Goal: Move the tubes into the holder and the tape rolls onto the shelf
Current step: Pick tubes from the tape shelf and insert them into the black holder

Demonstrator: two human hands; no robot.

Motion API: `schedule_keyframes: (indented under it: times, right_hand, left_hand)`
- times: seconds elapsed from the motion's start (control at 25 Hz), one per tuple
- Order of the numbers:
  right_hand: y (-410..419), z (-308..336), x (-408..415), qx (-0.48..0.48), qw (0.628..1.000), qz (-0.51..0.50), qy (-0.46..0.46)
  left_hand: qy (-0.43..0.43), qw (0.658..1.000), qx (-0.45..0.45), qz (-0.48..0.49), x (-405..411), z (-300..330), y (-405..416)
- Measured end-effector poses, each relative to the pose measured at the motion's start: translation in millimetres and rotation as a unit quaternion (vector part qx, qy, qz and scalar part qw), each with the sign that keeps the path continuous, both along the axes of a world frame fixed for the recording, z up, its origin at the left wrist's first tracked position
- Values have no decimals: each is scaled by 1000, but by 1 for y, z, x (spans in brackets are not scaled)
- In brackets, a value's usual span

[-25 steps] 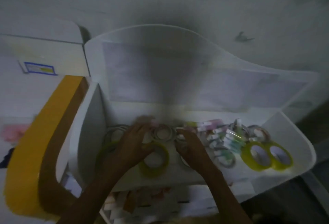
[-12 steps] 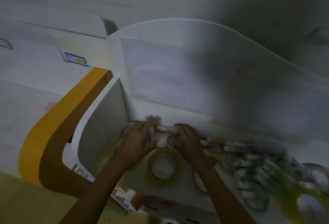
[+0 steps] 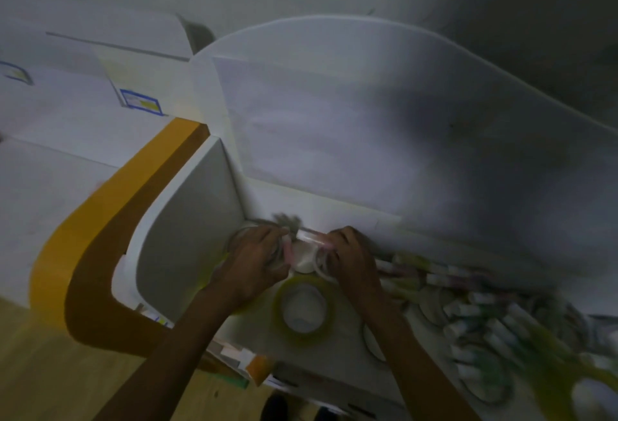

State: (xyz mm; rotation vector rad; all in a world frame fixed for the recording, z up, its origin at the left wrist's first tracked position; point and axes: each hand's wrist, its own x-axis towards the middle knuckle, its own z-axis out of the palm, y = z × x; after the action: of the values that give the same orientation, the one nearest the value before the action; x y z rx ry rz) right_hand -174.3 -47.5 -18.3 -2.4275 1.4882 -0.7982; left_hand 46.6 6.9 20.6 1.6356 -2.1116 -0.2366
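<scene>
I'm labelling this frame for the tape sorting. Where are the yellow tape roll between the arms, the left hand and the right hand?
yellow tape roll (image 3: pixel 303 309): head view, on its white centre.
left hand (image 3: pixel 257 260): head view, back of the hand.
right hand (image 3: pixel 351 258): head view, back of the hand.

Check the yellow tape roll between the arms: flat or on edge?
Flat. The yellow tape roll shows its full ring and core hole facing up on the white shelf.
</scene>
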Motion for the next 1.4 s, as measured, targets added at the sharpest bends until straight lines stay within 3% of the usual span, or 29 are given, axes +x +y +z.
schedule_keyframes:
  times: [0.2,0.28,0.44,0.6,0.8,0.92,1.08,1.28,1.4]
  right_hand:
    - [5,2,-15,-60,996,39,-60]
    - [9,9,-22,-76,991,41,-101]
    - [19,16,-28,10,976,-42,-213]
    - [28,14,-36,37,959,-111,-258]
    - [40,20,-42,14,954,-142,-263]
    - [43,21,-45,17,951,-152,-268]
    - [48,23,-45,15,948,-178,-262]
    - [57,29,-48,40,924,-228,-305]
    - [67,43,-49,55,902,-252,-347]
  left_hand:
    - [-35,998,-35,-32,-6,7,-8]
    - [-55,998,7,-36,-6,4,-17]
    - [-130,984,102,-71,-1,-10,-33]
    - [-132,980,126,-84,1,-12,-39]
    - [-115,982,123,-91,3,-2,-43]
    - [-56,988,100,-103,2,5,-37]
    - [-42,987,20,-151,-1,14,-32]
    - [32,989,83,-121,-9,25,-33]
    - [74,991,-4,-110,-16,36,-28]
